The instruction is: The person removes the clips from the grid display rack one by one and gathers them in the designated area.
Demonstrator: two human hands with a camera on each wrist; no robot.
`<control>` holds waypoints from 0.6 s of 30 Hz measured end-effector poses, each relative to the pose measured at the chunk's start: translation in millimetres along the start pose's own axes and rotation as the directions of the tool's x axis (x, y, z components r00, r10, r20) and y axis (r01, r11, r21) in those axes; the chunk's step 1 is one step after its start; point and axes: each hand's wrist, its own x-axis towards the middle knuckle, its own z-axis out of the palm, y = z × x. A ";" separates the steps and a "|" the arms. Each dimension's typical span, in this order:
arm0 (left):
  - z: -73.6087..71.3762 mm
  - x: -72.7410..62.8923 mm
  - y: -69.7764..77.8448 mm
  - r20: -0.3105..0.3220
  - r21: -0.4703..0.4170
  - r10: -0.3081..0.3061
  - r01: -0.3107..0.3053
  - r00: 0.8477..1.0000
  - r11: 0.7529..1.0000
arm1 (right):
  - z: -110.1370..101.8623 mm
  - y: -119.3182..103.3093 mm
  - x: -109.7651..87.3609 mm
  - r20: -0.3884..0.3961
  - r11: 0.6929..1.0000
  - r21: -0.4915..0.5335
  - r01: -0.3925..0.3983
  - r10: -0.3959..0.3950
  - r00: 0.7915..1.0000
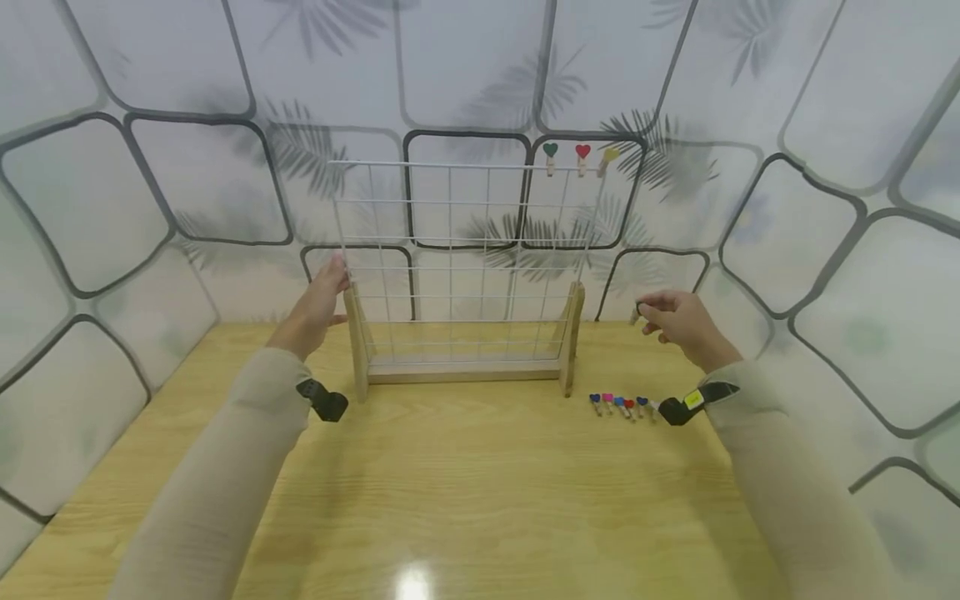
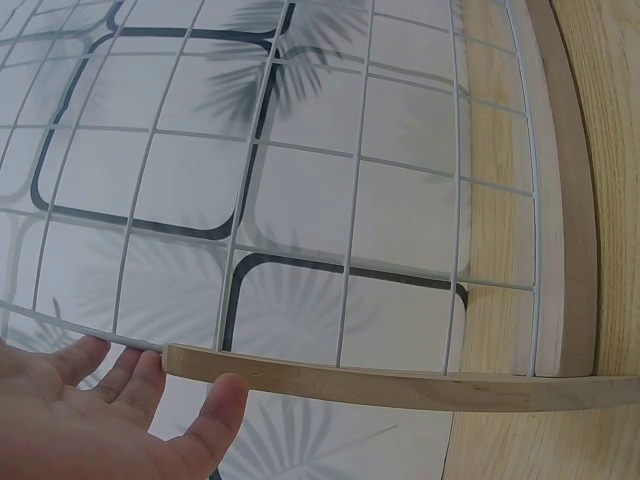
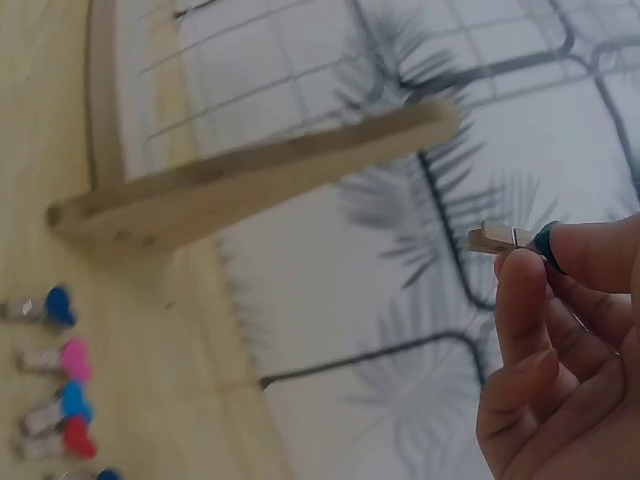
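Note:
A white wire grid rack stands upright in a wooden stand on the table. My left hand touches its left side; in the left wrist view the fingertips meet the wire's edge and the thumb lies against the wooden upright. To the right of the rack, my right hand pinches a small wooden clothespin by its dark green end, held above the table. Three heart clothespins, green, red and yellow, are clipped on the rack's top wire at the right.
Several heart clothespins lie in a row on the wooden table, right of the stand and below my right hand. A patterned curtain hangs behind the rack and at both sides.

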 end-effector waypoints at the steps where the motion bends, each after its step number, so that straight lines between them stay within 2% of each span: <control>1: 0.2 0.0 -0.4 -0.001 -0.005 0.003 -0.003 1.000 1.000 | -0.8 8.5 -3.1 0.002 1.000 -0.014 -0.015 0.015 1.000; 5: 0.3 0.5 -1.6 -0.005 -0.009 0.007 -0.007 1.000 1.000 | -1.8 39.5 -15.6 0.007 0.997 -0.047 -0.058 0.058 0.998; 10: -0.5 1.1 -1.2 -0.010 -0.013 -0.007 0.007 1.000 1.000 | -0.4 72.2 -30.9 0.014 0.993 -0.041 -0.108 0.109 0.994; 18: -0.1 3.3 -1.9 0.005 -0.025 -0.011 0.012 1.000 1.000 | 1.1 111.1 -50.6 -0.004 0.983 -0.071 -0.169 0.169 0.986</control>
